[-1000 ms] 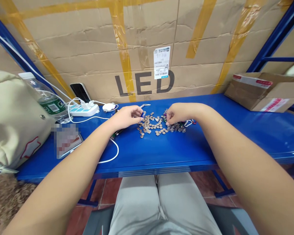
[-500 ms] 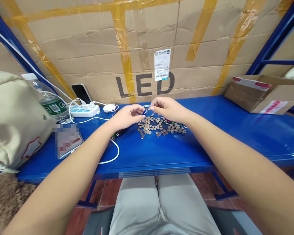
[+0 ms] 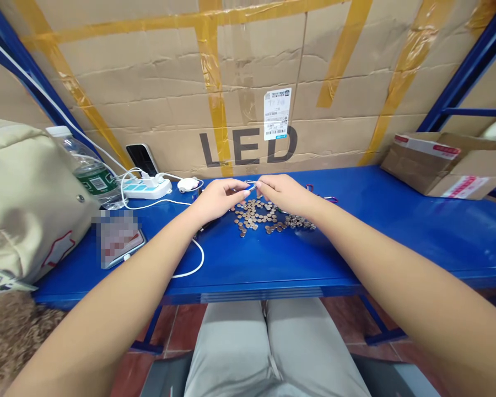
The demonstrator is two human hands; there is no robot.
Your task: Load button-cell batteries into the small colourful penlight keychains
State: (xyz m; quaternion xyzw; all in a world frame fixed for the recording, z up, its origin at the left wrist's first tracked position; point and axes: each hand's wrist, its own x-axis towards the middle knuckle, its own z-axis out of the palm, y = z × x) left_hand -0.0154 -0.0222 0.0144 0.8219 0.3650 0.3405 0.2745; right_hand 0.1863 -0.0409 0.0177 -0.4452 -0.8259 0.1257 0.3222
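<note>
My left hand (image 3: 219,198) and my right hand (image 3: 283,193) meet above a heap of several small round metal discs (image 3: 258,215) on the blue shelf (image 3: 355,242). Both hands pinch a small metal clip-like piece (image 3: 250,186) between their fingertips, left from the left side, right from the right. What exactly the piece is I cannot make out. A few coloured carabiner clips (image 3: 326,196) lie just behind my right wrist.
A large cardboard box marked LED (image 3: 248,99) walls the back. A power strip (image 3: 144,188), a phone (image 3: 141,158), a water bottle (image 3: 86,168) and a beige bag (image 3: 20,204) sit left. A white cable (image 3: 192,259) loops near the front edge. A small carton (image 3: 442,165) stands right.
My right hand left the discs, rose and moved left to meet my left hand. Both now pinch the small metal piece together. The view shifted slightly.
</note>
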